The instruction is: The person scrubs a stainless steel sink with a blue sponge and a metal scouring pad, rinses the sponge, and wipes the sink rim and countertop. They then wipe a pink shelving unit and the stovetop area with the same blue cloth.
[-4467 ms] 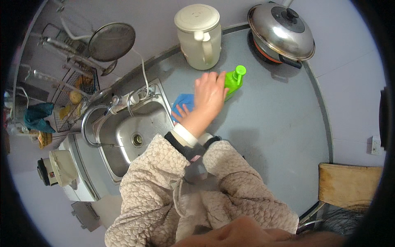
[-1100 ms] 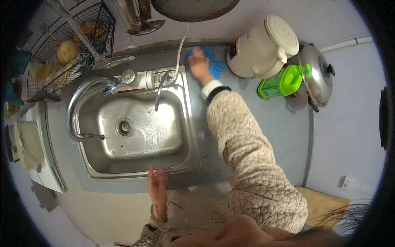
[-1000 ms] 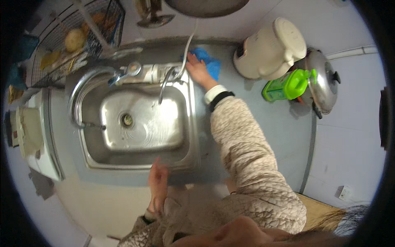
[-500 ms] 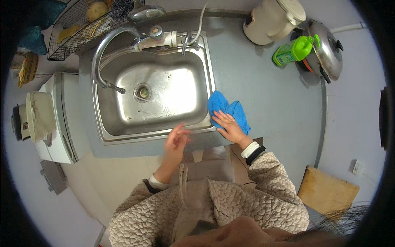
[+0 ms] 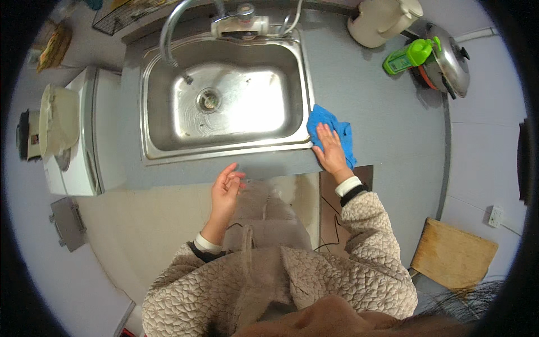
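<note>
My right hand (image 5: 332, 150) lies flat on a crumpled blue cloth (image 5: 347, 133), its fingers stretched out and pressing it onto the grey counter. The cloth sits against the near right corner of the steel sink (image 5: 224, 150). My left hand (image 5: 225, 188) hovers at the counter's front edge, below the sink's near rim. Its fingers are apart and slightly curled, with nothing in them. Over the basin's left side arches a chrome faucet (image 5: 164, 39), partly cut off by the top of the view. Wet patches and small scraps show around the drain (image 5: 209, 101).
A cream jug (image 5: 375, 25), a green bottle (image 5: 407, 58) and a lidded metal pot (image 5: 449, 62) stand at the counter's far right. Left of the counter, a white appliance (image 5: 106, 135) stands beside a pale tub (image 5: 59, 121). A wooden board (image 5: 453, 253) leans at lower right.
The view has shifted, so the sink and counter sit higher and farther right. My left hand has drawn back from the sink's near rim. My right hand stays on the cloth.
</note>
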Tool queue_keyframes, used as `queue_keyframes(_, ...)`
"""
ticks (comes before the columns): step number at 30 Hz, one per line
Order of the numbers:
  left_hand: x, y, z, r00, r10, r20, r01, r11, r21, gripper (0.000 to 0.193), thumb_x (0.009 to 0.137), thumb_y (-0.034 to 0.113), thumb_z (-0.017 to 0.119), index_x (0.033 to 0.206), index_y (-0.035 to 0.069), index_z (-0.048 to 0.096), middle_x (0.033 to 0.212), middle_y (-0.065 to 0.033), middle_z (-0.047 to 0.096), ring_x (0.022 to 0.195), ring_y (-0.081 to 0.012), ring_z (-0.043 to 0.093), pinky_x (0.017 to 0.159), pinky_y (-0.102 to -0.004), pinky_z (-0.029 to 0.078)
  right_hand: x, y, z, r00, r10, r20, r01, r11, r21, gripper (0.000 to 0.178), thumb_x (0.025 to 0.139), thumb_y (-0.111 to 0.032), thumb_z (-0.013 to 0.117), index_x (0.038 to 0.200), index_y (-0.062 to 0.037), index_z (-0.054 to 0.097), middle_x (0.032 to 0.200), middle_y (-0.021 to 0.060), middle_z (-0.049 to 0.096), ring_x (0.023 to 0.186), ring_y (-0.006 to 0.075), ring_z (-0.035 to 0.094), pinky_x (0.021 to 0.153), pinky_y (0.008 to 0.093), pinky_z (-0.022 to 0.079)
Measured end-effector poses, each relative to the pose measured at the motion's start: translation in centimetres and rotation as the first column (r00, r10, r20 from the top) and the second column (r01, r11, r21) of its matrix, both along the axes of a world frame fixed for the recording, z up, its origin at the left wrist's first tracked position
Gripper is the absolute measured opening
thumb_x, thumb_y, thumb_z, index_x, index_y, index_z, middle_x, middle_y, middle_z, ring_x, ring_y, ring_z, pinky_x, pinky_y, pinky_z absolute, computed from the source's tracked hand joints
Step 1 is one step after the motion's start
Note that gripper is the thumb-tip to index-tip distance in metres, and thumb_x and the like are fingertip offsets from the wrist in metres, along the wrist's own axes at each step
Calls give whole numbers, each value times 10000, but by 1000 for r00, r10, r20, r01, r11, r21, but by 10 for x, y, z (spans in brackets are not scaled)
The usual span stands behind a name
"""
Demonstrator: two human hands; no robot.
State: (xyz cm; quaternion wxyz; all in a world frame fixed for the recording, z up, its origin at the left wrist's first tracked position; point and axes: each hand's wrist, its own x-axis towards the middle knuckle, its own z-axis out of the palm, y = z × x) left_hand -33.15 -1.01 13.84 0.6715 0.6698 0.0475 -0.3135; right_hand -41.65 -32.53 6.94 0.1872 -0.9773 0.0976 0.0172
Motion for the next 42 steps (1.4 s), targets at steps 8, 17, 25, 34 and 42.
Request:
queue_keyframes(8, -43, 45, -6, 978, 56, -203, -62, 998, -27, 374, 864, 70, 490, 1234, 52, 440, 961, -40, 588, 725, -85, 543, 605, -194, 417, -9, 85, -40, 864, -473, 172, 480, 877, 0, 580, 860, -226, 501, 1313, 53, 270, 1386, 214, 243, 1299, 347, 196, 1047, 442, 159)
queue_keyframes(17, 10, 160, -3, 988, -18, -154, 10, 998, -56, 367, 887, 84, 466, 1250, 68, 420, 1000, -53, 572, 749, -93, 534, 624, -207, 416, 70, 265, -47, 779, -567, 265, 583, 812, 23, 601, 841, -197, 526, 1301, 83, 257, 1389, 274, 168, 1305, 390, 140, 1044, 469, 126)
queue_keyframes(25, 94, 345, 18, 946, 315, -74, -311, 948, 61, 376, 888, 80, 445, 1259, 48, 396, 980, -55, 559, 741, -95, 515, 622, -203, 407, 184, 530, -35, 952, -249, 176, 217, 959, 181, 597, 800, -199, 575, 1277, 56, 323, 1385, 252, 209, 1304, 381, 164, 1037, 461, 173)
queue_keyframes(34, 104, 443, 22, 856, 514, -60, -514, 858, 24, 388, 882, 104, 482, 1259, 58, 404, 970, -50, 547, 729, -86, 502, 615, -208, 406, 316, 601, 12, 797, -555, -239, 313, 42, 949, 380, 905, -270, 446, 1109, 49, 472, 1086, 186, 532, 991, 265, 517, 872, 384, 388)
queue_keyframes(42, 125, 453, -1, 828, 541, -150, -554, 831, -58, 379, 870, 69, 475, 1243, 43, 410, 952, -66, 566, 715, -97, 520, 587, -209, 409, 323, 491, 23, 990, -77, 115, 16, 889, 458, 518, 772, -240, 582, 1242, -73, 443, 1276, 215, 395, 1171, 352, 397, 970, 406, 326)
